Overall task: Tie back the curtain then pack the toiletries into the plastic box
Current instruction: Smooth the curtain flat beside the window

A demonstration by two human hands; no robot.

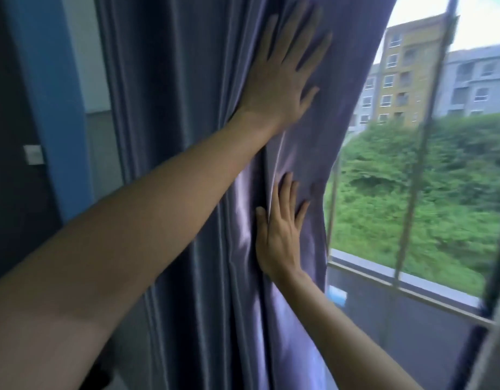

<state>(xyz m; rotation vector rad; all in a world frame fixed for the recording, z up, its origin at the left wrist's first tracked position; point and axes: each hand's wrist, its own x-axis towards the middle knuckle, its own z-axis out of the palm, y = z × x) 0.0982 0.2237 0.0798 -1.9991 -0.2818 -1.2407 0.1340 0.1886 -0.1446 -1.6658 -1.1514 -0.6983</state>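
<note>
I have both palms flat on the curtain [186,136], which hangs left of the window [412,192]. My left hand [282,80] presses high up, my right hand [282,229] lower and nearer its free edge. The fingers of both are straight and spread wide, holding nothing. The cloth is bunched into folds toward the left and the glass on the right is uncovered, but no tie-back is around it, so I judge the first step only begun. I see no toiletries and no plastic box; packing is all left. I can read no writing anywhere.
</note>
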